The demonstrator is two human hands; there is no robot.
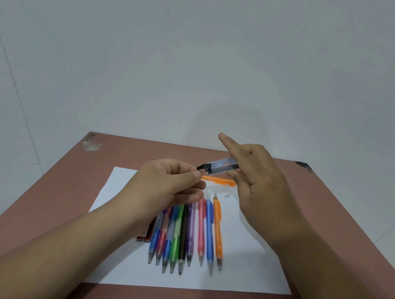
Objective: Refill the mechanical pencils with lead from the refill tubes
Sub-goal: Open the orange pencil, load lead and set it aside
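Refill tube (219,166): clear flat plastic case with a black cap end, held in the air above the far half of the paper, tilted with the black end lower and toward the left.
Tube label: a small round emblem on a pale sticker; too blurred to read any writing.
Right hand (260,182): grips the upper end of the refill tube with thumb and curled fingers; the index finger sticks out straight, up and to the left.
Left hand (174,184): thumb and curled fingers pinch the black cap end of the tube.
Mechanical pencils (186,233): nine in a row, side by side on the paper, tips toward the near edge of the bench; translucent barrels in blue, red, green, black, purple, pink and orange. No readable brand.
Orange pencil part (218,180): lies crosswise on the paper, beyond the row, near the far edge.
Small white pieces (226,195): on the paper just beyond the row.
Red-brown case (146,234): just left of the row, partly hidden by the left forearm.
Paper (238,267): white sheet in the middle of the bench.
Bench (60,194): reddish-brown top, set against a pale wall.
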